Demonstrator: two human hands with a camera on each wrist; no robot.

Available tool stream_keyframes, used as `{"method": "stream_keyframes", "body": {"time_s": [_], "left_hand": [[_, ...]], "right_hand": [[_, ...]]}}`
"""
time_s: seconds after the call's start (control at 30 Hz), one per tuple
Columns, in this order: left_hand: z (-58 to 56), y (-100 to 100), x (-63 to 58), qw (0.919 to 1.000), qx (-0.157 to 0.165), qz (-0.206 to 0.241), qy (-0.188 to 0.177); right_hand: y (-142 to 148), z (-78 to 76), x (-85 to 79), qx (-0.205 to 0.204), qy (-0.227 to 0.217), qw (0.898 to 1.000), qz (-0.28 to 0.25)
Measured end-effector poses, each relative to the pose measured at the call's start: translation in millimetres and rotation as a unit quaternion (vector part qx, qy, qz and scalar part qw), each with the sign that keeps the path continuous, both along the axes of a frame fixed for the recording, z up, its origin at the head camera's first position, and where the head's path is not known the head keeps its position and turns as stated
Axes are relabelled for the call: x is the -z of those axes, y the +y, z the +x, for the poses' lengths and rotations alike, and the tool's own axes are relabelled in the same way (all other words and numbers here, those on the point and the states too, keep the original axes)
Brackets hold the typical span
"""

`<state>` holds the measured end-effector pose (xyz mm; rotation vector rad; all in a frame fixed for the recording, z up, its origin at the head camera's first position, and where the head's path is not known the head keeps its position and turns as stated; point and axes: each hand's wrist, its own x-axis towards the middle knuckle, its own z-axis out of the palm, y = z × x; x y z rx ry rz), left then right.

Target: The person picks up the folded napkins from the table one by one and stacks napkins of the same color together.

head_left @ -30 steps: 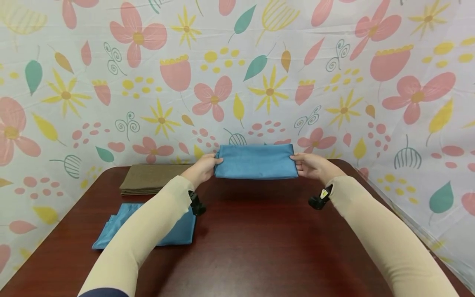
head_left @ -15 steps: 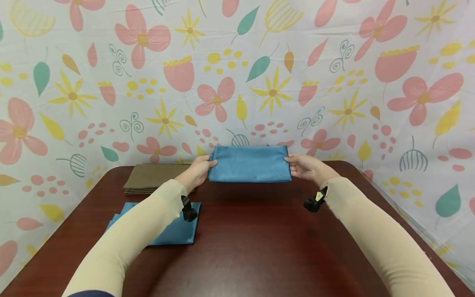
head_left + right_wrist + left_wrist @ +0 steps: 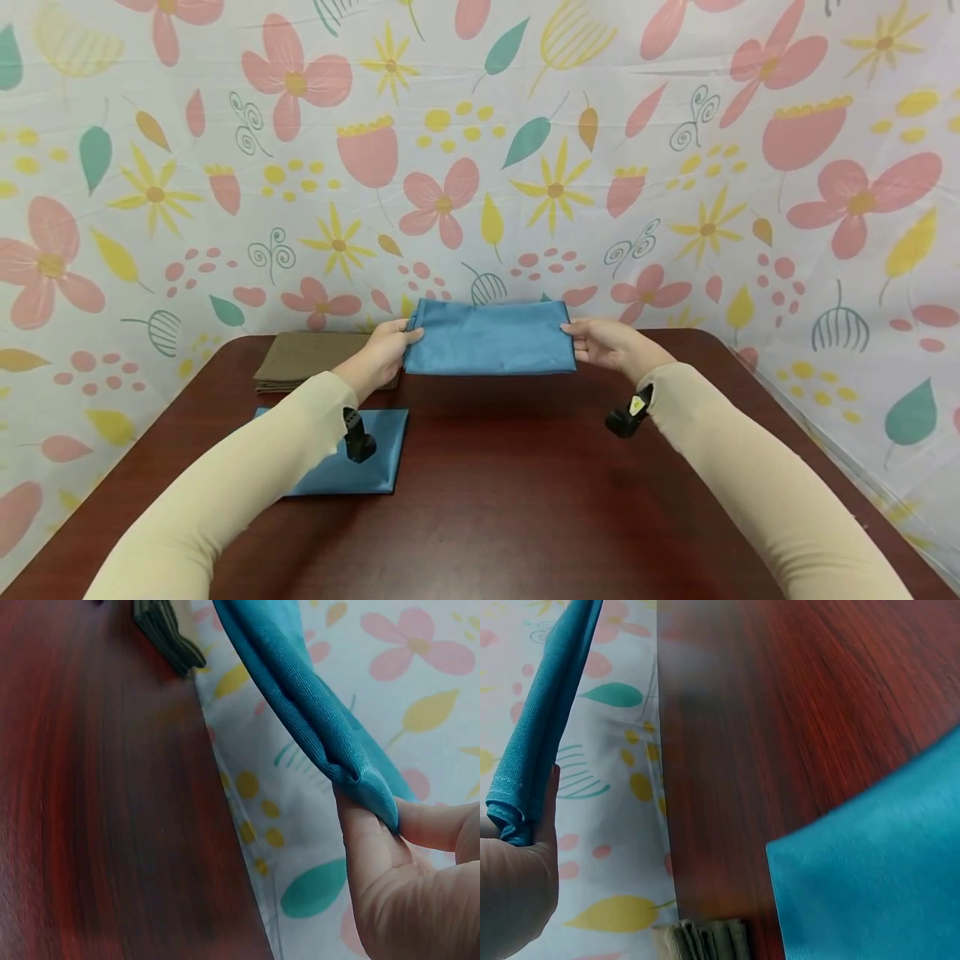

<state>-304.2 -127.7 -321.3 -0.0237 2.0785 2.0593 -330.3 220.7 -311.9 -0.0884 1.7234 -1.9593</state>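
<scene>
A folded blue cloth point(image 3: 491, 337) is stretched level above the far part of the table, held at both short ends. My left hand point(image 3: 381, 354) pinches its left end, thumb on the near face. At the opposite end my right hand point(image 3: 609, 342) grips the edge between thumb and fingers. The right wrist view shows the cloth's folded layers point(image 3: 322, 742) pressed together by the fingertips. Seen from the left wrist, the rolled-looking side fold point(image 3: 536, 735) sits in the hand. On the table at left lies another folded blue cloth point(image 3: 375, 467), partly covered by my left forearm.
A folded brown cloth point(image 3: 300, 358) in several layers lies at the table's back left, partly behind my left hand. The dark red-brown table point(image 3: 510, 500) ends at a flower-patterned curtain point(image 3: 480, 167) behind. Black wrist cameras hang below both wrists.
Both hands have carried the blue cloth to the left and slightly lower, toward the brown cloth. The grip at both ends is the same, and the view has turned slightly.
</scene>
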Motion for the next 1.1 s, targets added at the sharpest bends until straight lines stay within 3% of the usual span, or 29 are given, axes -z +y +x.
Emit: {"method": "stream_keyframes", "body": {"time_s": [0.27, 0.4, 0.53, 0.67, 1.1], "left_hand": [[9.0, -13, -6.9, 0.9997, 0.005, -0.021, 0.008], [13.1, -20, -10.1, 0.9984, 0.011, -0.053, 0.015], [17.1, -29, -9.9, 0.9963, 0.01, -0.081, 0.026], [20.4, -39, -9.0, 0.9964, 0.007, -0.079, 0.029], [35.9, -77, -10.0, 0.9905, -0.002, -0.128, 0.05]], "right_hand": [[-17, 7.7, -3.7, 0.01, 0.012, 1.0, 0.005], [-25, 11.2, -5.8, 0.013, 0.013, 1.0, 0.012], [-35, 14.8, -6.7, 0.023, 0.007, 1.0, 0.008], [-45, 19.8, -7.8, 0.034, -0.001, 0.999, 0.001], [-79, 36.8, -6.1, 0.029, -0.009, 1.0, 0.0]]}}
